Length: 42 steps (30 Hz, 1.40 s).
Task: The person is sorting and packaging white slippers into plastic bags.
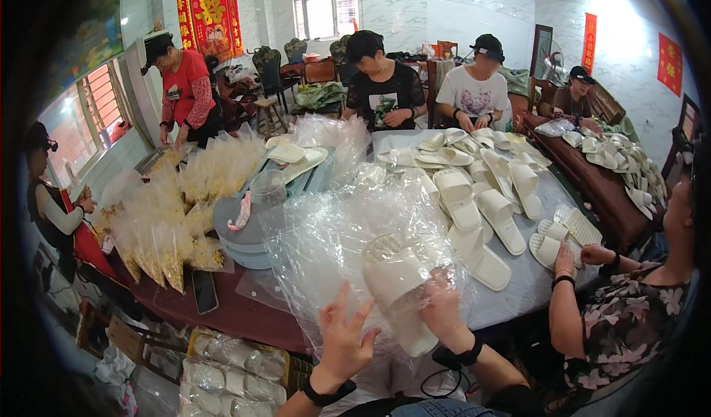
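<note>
My right hand [444, 312] is closed around the side of a white slipper [396, 280] with a quilted strap, held toe up at the table's near edge. A transparent plastic bag [315, 247] spreads behind the slipper and partly over it; I cannot tell how far inside the slipper is. Beside the bag's lower part, my left hand [345, 335] has its fingers spread and grips nothing. Whether its fingertips touch the film cannot be made out. Both wrists wear black bands.
Loose white slippers [492, 209] heap to the right. On the left stand bags of small yellow pieces [167, 247], a phone [205, 291] and a grey round stool [244, 228]. Bagged slippers [229, 376] fill a crate below. A co-worker's hands [566, 258] handle slippers at right; several people work around.
</note>
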Each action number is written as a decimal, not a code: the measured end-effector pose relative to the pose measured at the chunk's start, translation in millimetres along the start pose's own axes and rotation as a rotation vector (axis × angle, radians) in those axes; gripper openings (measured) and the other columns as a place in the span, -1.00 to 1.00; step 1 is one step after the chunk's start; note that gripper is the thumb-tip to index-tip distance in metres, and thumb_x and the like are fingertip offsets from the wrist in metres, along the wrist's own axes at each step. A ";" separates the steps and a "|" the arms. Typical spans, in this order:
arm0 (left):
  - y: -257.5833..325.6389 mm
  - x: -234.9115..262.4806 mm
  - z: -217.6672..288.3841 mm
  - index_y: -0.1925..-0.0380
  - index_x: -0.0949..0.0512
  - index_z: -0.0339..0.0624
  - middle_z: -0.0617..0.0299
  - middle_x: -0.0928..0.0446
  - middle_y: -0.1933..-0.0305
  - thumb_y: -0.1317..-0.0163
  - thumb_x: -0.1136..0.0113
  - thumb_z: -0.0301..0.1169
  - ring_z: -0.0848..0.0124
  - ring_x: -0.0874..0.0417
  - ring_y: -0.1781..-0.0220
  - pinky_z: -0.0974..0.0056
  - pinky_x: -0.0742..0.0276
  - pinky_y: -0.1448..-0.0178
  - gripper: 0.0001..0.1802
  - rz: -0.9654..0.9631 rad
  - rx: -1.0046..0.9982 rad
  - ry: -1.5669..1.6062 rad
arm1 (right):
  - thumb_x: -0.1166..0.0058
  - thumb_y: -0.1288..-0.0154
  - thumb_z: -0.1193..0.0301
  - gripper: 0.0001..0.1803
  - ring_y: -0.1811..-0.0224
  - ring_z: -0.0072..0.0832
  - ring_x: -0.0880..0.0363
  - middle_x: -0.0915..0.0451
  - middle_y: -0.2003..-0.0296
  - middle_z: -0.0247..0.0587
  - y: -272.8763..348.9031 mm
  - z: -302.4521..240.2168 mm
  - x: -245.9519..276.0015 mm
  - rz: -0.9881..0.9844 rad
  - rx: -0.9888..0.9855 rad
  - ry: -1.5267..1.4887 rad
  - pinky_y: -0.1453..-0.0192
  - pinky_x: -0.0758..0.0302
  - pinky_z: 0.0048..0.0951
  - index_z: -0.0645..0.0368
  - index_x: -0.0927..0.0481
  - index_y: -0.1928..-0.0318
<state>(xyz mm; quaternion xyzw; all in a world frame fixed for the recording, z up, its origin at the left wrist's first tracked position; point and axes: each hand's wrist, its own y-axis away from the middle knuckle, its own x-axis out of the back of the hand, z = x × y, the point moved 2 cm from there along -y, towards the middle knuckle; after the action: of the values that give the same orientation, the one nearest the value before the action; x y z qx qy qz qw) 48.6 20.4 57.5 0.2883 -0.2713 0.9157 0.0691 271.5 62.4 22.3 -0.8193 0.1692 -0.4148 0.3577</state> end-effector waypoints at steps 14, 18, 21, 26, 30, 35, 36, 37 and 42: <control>-16.2 -27.2 5.2 -0.36 -0.39 -0.36 -0.10 -0.38 -0.46 -0.15 -0.03 -0.65 0.09 -0.32 -0.56 -0.11 -0.02 -0.64 -0.33 -0.192 -0.422 -0.165 | -0.11 -0.17 0.49 -0.62 -0.16 0.13 -0.50 -0.51 -0.13 0.14 39.1 -30.7 -40.2 -0.276 0.335 -0.074 -0.23 -0.49 0.01 0.32 -0.60 -0.02; -1.4 -35.4 22.8 -0.35 -0.41 -0.35 -0.10 -0.42 -0.43 -0.12 -0.05 -0.66 0.09 -0.37 -0.53 -0.04 -0.13 -0.61 -0.32 -0.206 -0.469 -0.135 | -0.01 -0.28 0.46 -0.73 -0.19 0.21 -0.38 -0.44 -0.10 0.19 39.0 -20.2 -50.5 -0.254 0.266 -0.194 -0.32 -0.38 0.05 0.33 -0.56 0.06; 9.7 -38.8 28.0 -0.36 -0.40 -0.35 -0.10 -0.40 -0.44 -0.11 -0.05 -0.68 0.09 -0.36 -0.53 -0.04 -0.17 -0.60 -0.30 -0.234 -0.481 -0.056 | -0.04 -0.24 0.50 -0.80 -0.16 0.26 -0.36 -0.43 -0.08 0.25 23.0 -2.0 -68.3 -0.277 0.172 -0.197 -0.32 -0.37 0.07 0.35 -0.52 0.14; 32.1 -54.7 40.4 -0.36 -0.39 -0.34 -0.14 -0.35 -0.47 -0.09 -0.04 -0.70 0.05 -0.35 -0.54 -0.02 -0.17 -0.61 -0.29 -0.368 -0.570 0.090 | -0.09 -0.14 0.60 -0.78 -0.16 0.31 -0.38 -0.43 -0.06 0.27 -16.6 -10.6 -72.1 -0.199 0.076 -0.110 -0.29 -0.37 0.11 0.37 -0.49 0.16; 30.1 -51.6 33.4 -0.45 -0.34 -0.13 -0.12 -0.11 -0.61 -0.18 -0.19 -0.56 -0.08 -0.12 -0.64 -0.21 0.02 -0.62 -0.25 -0.522 -0.582 -0.131 | -0.06 -0.24 0.55 -0.81 -0.09 0.28 -0.42 -0.47 0.00 0.35 -27.2 1.3 -85.8 -0.038 0.128 -0.046 -0.29 -0.37 0.11 0.41 -0.54 0.16; 44.1 -32.0 -1.4 -0.42 -0.29 -0.10 -0.17 -0.11 -0.57 -0.21 -0.39 -0.24 -0.32 -0.08 -0.59 -0.38 0.14 -0.56 -0.20 -0.226 -0.370 -0.184 | -0.06 -0.25 0.55 -0.82 -0.09 0.27 -0.42 -0.48 0.02 0.33 -30.5 15.5 -97.5 -0.057 0.155 -0.080 -0.28 -0.38 0.10 0.40 -0.53 0.16; 49.5 -28.4 -18.0 -0.39 -0.28 -0.17 -0.19 -0.15 -0.53 -0.22 -0.41 -0.12 -0.39 -0.10 -0.55 -0.41 0.15 -0.55 -0.18 -0.112 -0.288 -0.202 | -0.06 -0.25 0.55 -0.82 -0.09 0.26 -0.42 -0.48 0.02 0.33 -31.8 16.4 -100.5 -0.060 0.163 -0.091 -0.28 -0.38 0.10 0.40 -0.52 0.16; 54.4 -26.9 -31.7 -0.39 -0.28 -0.17 -0.19 -0.15 -0.53 -0.22 -0.41 -0.12 -0.39 -0.10 -0.55 -0.41 0.15 -0.55 -0.18 -0.117 -0.284 -0.203 | -0.06 -0.25 0.55 -0.82 -0.09 0.26 -0.42 -0.48 0.03 0.33 -31.4 18.9 -100.9 -0.063 0.167 -0.095 -0.28 -0.38 0.10 0.40 -0.52 0.16; 59.0 -13.4 -71.2 -0.24 -0.24 -0.35 -0.18 -0.41 -0.33 -0.21 -0.11 0.40 -0.26 -0.15 -0.57 -0.43 0.34 -0.56 0.01 -0.164 -0.022 -0.217 | -0.08 -0.24 0.57 -0.81 -0.09 0.22 -0.43 -0.49 0.04 0.28 -42.6 21.3 -92.8 -0.079 0.131 -0.108 -0.25 -0.40 0.08 0.37 -0.52 0.14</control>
<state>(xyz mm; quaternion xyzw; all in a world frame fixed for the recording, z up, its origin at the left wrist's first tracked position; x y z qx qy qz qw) 8.0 9.2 -25.9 0.4061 -0.2627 0.8674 0.1170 232.1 154.4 -7.1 -0.8216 0.0896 -0.3940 0.4023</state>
